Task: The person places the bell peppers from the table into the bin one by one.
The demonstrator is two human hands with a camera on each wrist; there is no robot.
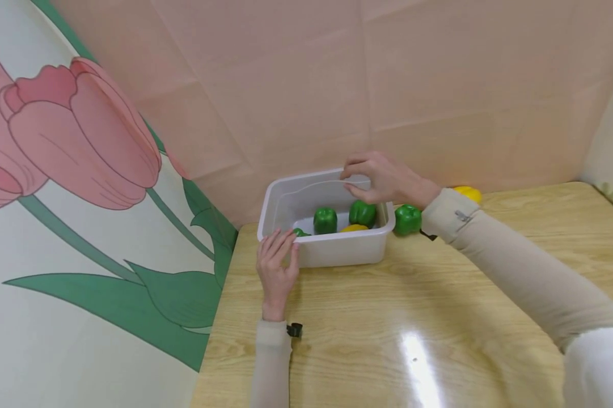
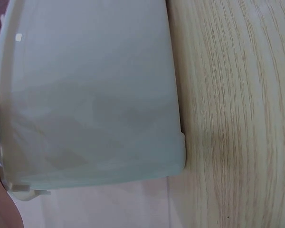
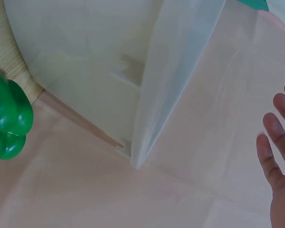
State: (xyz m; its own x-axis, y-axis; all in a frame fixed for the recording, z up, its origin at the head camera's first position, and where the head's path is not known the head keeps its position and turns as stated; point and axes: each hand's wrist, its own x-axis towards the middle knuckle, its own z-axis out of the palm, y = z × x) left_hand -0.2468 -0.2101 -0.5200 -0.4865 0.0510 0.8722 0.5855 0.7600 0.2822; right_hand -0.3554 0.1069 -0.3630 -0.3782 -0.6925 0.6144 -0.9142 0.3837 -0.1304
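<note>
A white plastic bin stands on the wooden table against the back sheet. My left hand holds its front left corner, fingers over the rim and thumb at the outer wall; in the left wrist view the bin's side fills much of the picture. Over the bin's right end hovers my right hand, fingers spread and bent a little, nothing between them. Inside lie a green bell pepper, another green bell pepper, and a yellow one partly hidden by the front wall. A bit of green shows near my left fingers.
Just right of the bin sits a green bell pepper, and a yellow bell pepper lies farther right, partly behind my right wrist. A pinkish sheet hangs behind the table. A wall with painted tulips borders the left side.
</note>
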